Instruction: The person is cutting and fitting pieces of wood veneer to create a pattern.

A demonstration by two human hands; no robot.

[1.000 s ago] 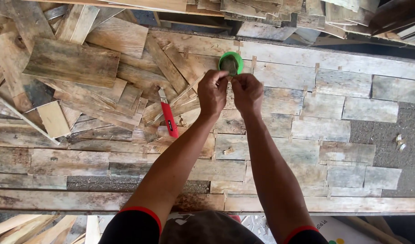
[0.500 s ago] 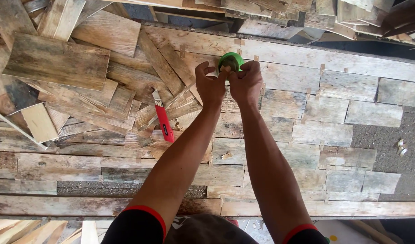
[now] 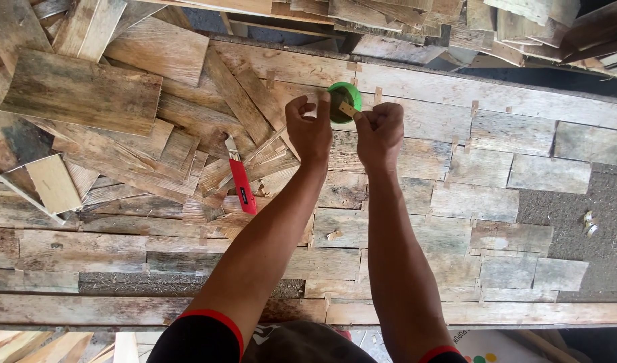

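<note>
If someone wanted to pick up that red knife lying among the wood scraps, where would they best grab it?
Probably by the lower half of the red knife, its long plastic handle, which lies bare on the boards. Coming from above and pinching across its narrow width seems best. The upper tip tucks under the loose wood strips, so that end looks awkward and may carry the blade.

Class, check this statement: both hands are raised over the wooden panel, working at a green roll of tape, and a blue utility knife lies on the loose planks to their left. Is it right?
Not quite. The utility knife is red, not blue, as the head view shows. The rest holds: the left hand and right hand work at the green roll of tape over the wooden panel, and the knife lies on the loose planks to their left.
</note>
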